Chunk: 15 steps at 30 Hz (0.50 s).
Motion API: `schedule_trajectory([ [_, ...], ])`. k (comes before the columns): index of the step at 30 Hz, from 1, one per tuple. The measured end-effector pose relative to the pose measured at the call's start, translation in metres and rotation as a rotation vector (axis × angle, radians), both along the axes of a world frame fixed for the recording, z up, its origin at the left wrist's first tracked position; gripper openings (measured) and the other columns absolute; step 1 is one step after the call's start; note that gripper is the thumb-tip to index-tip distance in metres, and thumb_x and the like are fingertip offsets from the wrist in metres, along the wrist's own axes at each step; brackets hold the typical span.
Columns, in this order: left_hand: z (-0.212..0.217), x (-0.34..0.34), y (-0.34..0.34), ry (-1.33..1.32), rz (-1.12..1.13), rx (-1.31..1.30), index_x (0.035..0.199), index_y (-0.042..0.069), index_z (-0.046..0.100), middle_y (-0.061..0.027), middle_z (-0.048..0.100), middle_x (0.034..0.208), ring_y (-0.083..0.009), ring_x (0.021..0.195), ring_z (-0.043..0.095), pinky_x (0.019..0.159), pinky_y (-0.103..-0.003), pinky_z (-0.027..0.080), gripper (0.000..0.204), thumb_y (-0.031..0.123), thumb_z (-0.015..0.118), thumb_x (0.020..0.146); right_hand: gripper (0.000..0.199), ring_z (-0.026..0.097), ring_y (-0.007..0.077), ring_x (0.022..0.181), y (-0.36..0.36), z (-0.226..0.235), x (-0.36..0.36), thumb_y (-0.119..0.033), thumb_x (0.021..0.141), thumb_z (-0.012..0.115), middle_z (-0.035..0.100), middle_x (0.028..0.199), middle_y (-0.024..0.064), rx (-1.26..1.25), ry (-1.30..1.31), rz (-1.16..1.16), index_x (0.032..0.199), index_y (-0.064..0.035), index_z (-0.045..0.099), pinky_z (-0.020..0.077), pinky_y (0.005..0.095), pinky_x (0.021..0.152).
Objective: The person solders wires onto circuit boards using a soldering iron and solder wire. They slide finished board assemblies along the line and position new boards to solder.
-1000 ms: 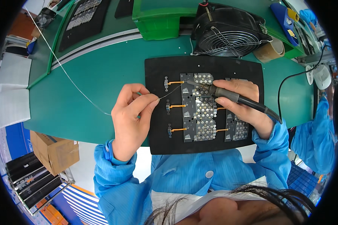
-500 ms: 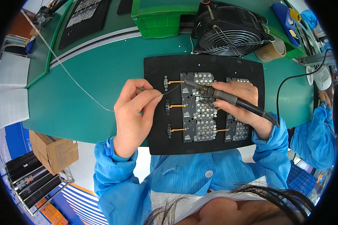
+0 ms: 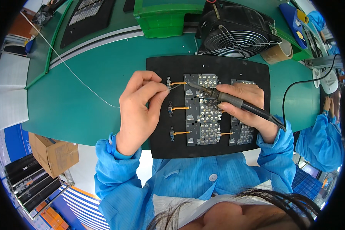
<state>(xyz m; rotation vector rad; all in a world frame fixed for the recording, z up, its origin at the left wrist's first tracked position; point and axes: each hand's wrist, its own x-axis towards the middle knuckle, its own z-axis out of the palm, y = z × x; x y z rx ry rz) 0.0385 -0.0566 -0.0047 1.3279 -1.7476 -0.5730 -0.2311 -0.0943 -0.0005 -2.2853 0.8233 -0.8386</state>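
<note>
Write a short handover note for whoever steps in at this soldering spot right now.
Left hand: pinches the solder wire, its end fed toward the top row of the boards.
Right hand: grips the soldering iron, tip at the top orange lead.
Boards sit on the black mat on the green bench.
Which joints are finished cannot be told; two more orange leads sit below.

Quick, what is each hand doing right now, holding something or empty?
Left hand: closed, pinching the thin solder wire between its fingertips.
Right hand: closed around the soldering iron, tip at the circuit board.
</note>
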Motion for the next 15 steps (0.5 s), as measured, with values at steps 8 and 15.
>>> schedule_trajectory([
  [8,-0.025,-0.011,-0.023,0.076,-0.016,0.137,0.088,-0.001,0.066,-0.0031,0.050,0.088,-0.0090,0.059,0.040,0.052,-0.024,0.034,0.017,-0.007,0.072,0.074,0.037,0.067,0.0224,0.063,-0.002,-0.001,0.000,-0.018,0.076,0.079,0.069,0.077,0.0137,-0.009,-0.004,-0.005,0.104,0.0032,0.068,0.0511,0.0289,0.056],
  [15,-0.036,-0.018,-0.029,0.027,-0.022,0.148,0.085,0.000,0.066,-0.0097,0.053,0.088,-0.0249,0.072,0.056,0.061,-0.034,0.045,0.013,-0.004,0.072,0.073,0.036,0.067,0.0217,0.062,-0.003,0.000,0.000,-0.019,0.076,0.079,0.069,0.075,0.0128,0.008,-0.009,-0.008,0.103,0.0033,0.068,0.0507,0.0288,0.055],
])
